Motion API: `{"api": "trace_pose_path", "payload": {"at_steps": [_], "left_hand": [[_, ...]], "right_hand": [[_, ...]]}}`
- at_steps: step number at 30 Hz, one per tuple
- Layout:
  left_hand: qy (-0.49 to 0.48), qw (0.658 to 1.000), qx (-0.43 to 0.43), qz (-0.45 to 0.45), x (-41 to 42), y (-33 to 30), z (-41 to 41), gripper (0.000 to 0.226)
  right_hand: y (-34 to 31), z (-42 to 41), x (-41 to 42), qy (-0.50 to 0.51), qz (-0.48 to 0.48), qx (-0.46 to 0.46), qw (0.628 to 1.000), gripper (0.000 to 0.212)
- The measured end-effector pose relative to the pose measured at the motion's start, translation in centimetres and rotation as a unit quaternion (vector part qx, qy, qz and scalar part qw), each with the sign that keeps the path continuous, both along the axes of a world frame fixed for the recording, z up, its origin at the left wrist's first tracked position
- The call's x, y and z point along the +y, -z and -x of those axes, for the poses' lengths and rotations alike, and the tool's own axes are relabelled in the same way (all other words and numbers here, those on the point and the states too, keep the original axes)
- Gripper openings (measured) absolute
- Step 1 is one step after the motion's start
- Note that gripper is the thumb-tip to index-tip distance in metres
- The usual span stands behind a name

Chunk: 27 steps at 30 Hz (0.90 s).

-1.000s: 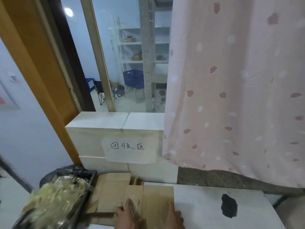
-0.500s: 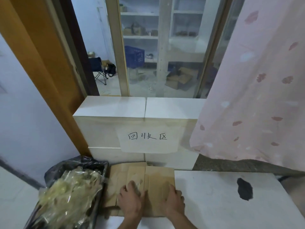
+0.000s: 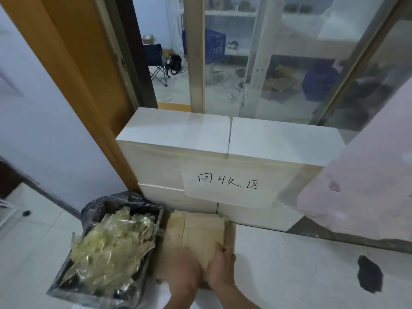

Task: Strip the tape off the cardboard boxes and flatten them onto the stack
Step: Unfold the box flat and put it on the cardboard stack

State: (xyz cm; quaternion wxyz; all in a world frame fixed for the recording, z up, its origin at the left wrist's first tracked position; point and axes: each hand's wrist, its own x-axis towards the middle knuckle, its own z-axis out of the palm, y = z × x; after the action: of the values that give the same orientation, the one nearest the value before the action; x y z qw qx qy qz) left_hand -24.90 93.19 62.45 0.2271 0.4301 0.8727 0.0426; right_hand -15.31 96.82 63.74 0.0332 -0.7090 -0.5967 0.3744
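One stack of flattened cardboard (image 3: 200, 233); two hands: left hand (image 3: 184, 272), right hand (image 3: 221, 267). One bin (image 3: 95, 295) of stripped tape (image 3: 111, 244) at 9 o'clock from the stack. One handwritten paper sign (image 3: 229, 184) at 12 o'clock.

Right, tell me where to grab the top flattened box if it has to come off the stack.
Probably best to take the top flattened box by its right long edge, coming in from the bare floor on the right. It lies flat, the bin of stripped tape crowds its left side and the tiled ledge blocks the far end. Both the left hand and right hand rest on its near end.
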Motion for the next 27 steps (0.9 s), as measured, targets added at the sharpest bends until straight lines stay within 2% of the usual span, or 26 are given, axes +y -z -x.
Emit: {"api": "trace_pose_path", "payload": {"at_steps": [5, 7, 9, 11, 16, 27], "left_hand": [[0.015, 0.999, 0.029, 0.043, -1.1, 1.6, -0.8, 0.062], [0.039, 0.998, -0.005, 0.05, -0.8, 2.6, -0.6, 0.073], [0.071, 0.993, -0.049, 0.082, -0.2, 3.3, -0.1, 0.079], [0.089, 0.989, -0.054, 0.109, 0.5, 3.6, 0.6, 0.079], [0.106, 0.987, -0.016, 0.123, 1.6, 4.3, 1.5, 0.077], [0.121, 0.988, -0.03, 0.087, 0.0, 5.3, 2.2, 0.063]], "right_hand": [[1.3, 0.5, 0.6, 0.014, -0.013, -0.048, 0.999, 0.057], [1.6, 0.4, 0.7, 0.008, -0.025, -0.031, 0.999, 0.049], [1.8, 0.4, 0.8, -0.036, -0.018, -0.04, 0.998, 0.05], [2.0, 0.9, 0.9, -0.109, 0.0, -0.066, 0.992, 0.057], [2.7, 1.7, 1.4, -0.286, 0.022, -0.086, 0.954, 0.051], [3.2, 2.9, -0.1, -0.287, 0.058, -0.151, 0.944, 0.059]]}}
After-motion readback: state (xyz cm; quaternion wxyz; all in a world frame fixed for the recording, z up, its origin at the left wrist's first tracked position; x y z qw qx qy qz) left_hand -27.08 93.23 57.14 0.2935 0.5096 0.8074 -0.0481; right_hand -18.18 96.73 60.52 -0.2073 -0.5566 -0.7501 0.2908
